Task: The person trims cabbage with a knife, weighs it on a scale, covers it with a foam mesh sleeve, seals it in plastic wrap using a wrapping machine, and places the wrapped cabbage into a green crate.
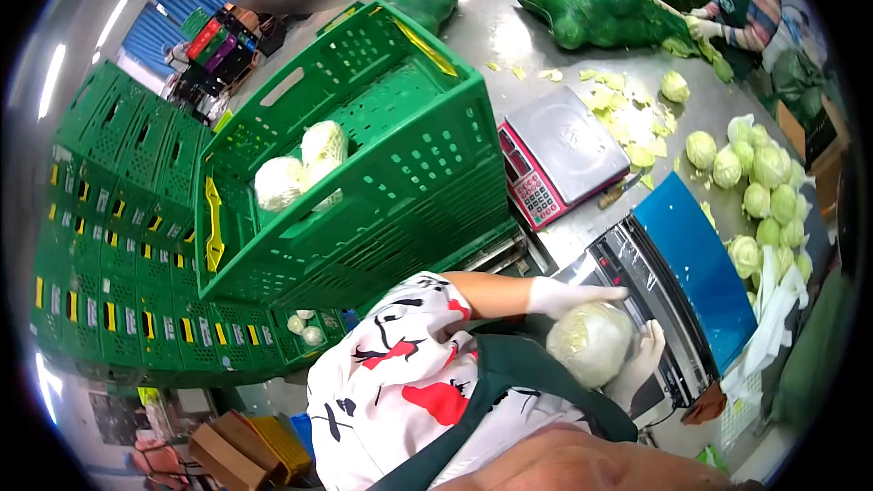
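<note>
Green apron point(514, 365) in foreground; wrapped cabbage point(589, 344) held between outstretched left fingers point(605, 294) and curled right fingers point(652, 338).

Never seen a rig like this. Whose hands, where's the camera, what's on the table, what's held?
No robot here, just a person's white-gloved left hand and right hand, holding a pale cabbage between them, beside a dark machine with a blue panel. There is one picture, from a camera worn on that person's head, looking forward and down; the view bends towards its edges. On the metal table are a scale, loose leaves, a pile of cabbages and a green net sack. A large green crate holds more pale heads.
</note>
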Tool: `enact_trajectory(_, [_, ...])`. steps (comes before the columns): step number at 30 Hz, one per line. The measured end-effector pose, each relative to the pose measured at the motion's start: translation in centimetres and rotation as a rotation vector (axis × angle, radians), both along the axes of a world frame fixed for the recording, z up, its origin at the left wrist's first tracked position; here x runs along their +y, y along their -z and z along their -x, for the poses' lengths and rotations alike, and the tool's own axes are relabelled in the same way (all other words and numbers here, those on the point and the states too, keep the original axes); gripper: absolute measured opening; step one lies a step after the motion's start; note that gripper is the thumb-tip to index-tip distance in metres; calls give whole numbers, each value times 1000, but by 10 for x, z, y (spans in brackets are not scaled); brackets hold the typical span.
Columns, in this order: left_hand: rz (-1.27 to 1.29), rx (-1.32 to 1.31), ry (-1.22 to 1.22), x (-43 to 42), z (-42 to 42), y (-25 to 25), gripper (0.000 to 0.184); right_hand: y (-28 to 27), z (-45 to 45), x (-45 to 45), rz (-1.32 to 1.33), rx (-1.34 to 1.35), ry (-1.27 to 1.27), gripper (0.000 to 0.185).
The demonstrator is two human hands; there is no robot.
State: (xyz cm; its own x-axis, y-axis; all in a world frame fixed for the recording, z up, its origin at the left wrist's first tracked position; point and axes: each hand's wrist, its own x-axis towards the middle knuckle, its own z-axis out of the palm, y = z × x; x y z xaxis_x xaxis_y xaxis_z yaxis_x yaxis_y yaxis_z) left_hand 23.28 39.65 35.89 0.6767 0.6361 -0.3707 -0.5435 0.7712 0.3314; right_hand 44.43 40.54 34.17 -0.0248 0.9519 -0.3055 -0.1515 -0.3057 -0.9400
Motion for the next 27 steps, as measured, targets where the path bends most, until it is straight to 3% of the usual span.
enact_trajectory(2, [-130, -93, -188, -25, 26, 37, 56, 7, -3, 9, -191, -23, -35, 42])
enact_trajectory(4, [1, 38, -317, -46, 52, 17, 54, -4, 1, 19, -168, -11, -80, 40])
enact_trajectory(5, [-103, -6, -435, -52, 62, 21, 57, -11, 3, 24, -165, 3, -119, 39])
enact_trajectory(6, [-388, 15, -531, -55, 73, -32, 60, -15, 4, 29, -159, 13, -152, 38])
enact_trajectory(7, [-433, 436, -713, -77, 85, -90, 66, -15, 7, 32, -230, 7, -164, 36])
enact_trajectory(8, [-624, 552, -835, -81, 101, -100, 77, -26, 11, 34, -203, -5, -186, 33])
enact_trajectory(9, [-685, 414, -970, -87, 116, -116, 87, -28, 16, 37, -194, 36, -208, 31])
enact_trajectory(10, [-354, 511, -1201, -106, 123, -138, 92, -27, 18, 41, -185, 70, -207, 29])
enact_trajectory(14, [-824, 1769, -1637, -114, 208, -200, 68, -16, 28, 44, -217, 27, -328, 23])
enact_trajectory(16, [-820, 2449, -1733, -109, 226, -227, 57, -13, 30, 36, -168, 71, -374, 23])
enact_trajectory(17, [-775, 2565, -1812, -107, 224, -231, 52, -9, 28, 34, -139, 63, -377, 23])
enact_trajectory(20, [-798, 2297, -1905, -91, 203, -241, 44, -11, 17, 33, -45, 82, -333, 23])
enact_trajectory(21, [-980, 2211, -1869, -81, 193, -233, 44, -8, 12, 34, -37, 80, -310, 23])
enact_trajectory(22, [-1128, 2311, -1797, -67, 184, -222, 40, -6, 4, 36, -29, 76, -287, 23])
enact_trajectory(24, [-1339, 2122, -1575, -26, 156, -193, 43, -6, -13, 44, -53, 41, -221, 21])
enact_trajectory(25, [-1374, 2105, -1327, -3, 141, -181, 42, -4, -21, 51, -72, 25, -190, 19])
enact_trajectory(26, [-1397, 2083, -1085, 24, 126, -168, 42, -4, -29, 61, -92, 12, -168, 18])
enact_trajectory(27, [-1247, 1833, -1034, 56, 117, -142, 43, -7, -43, 77, -235, -135, -174, 17])
